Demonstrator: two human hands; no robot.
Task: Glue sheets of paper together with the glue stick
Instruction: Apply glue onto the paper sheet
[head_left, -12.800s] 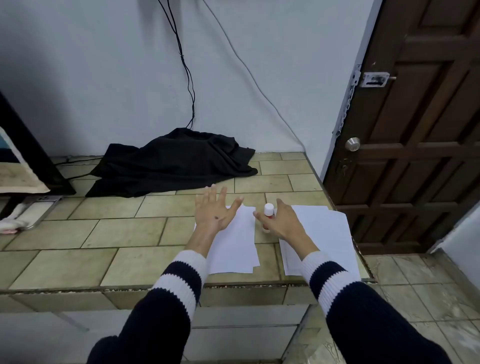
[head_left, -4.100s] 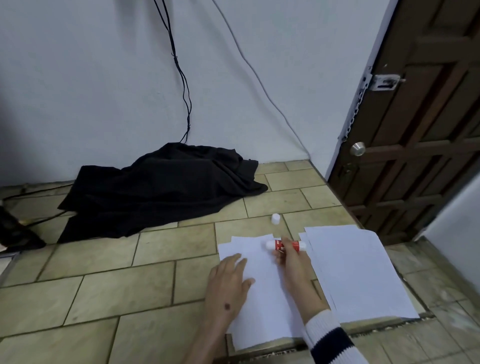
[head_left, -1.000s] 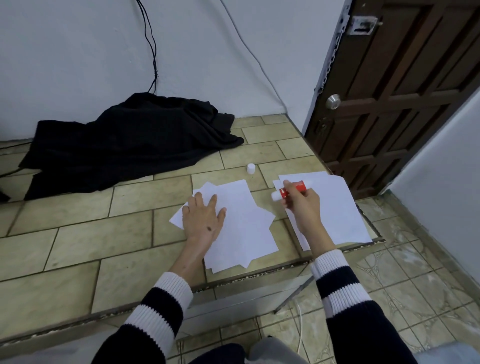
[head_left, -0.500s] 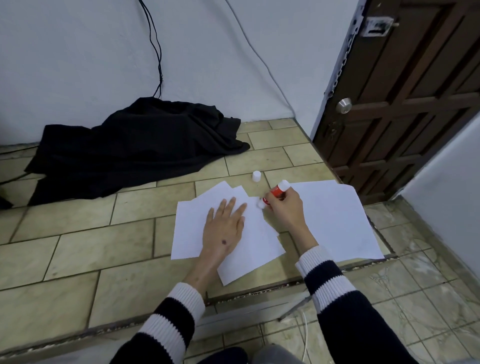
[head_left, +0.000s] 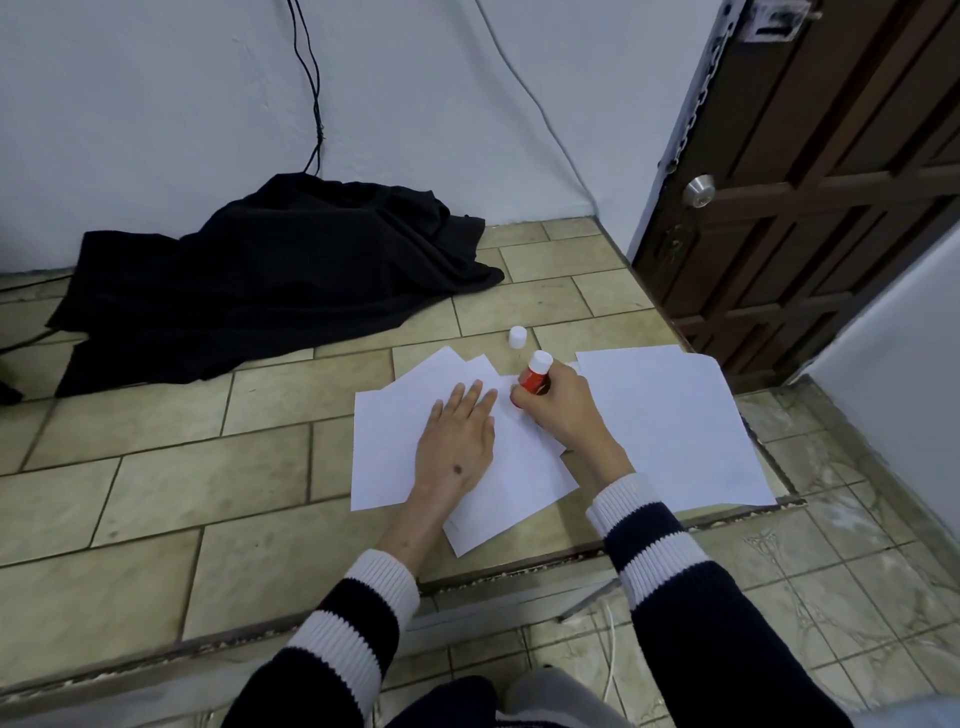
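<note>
Gripping the red glue stick, my right hand tilts it down onto the fanned sheets; my left hand lies flat with straight fingers on those sheets; the white cap stands at twelve o'clock; a paper stack lies at three; black cloth at ten.

navy sleeves, white-striped cuffs, grey trousers
</note>
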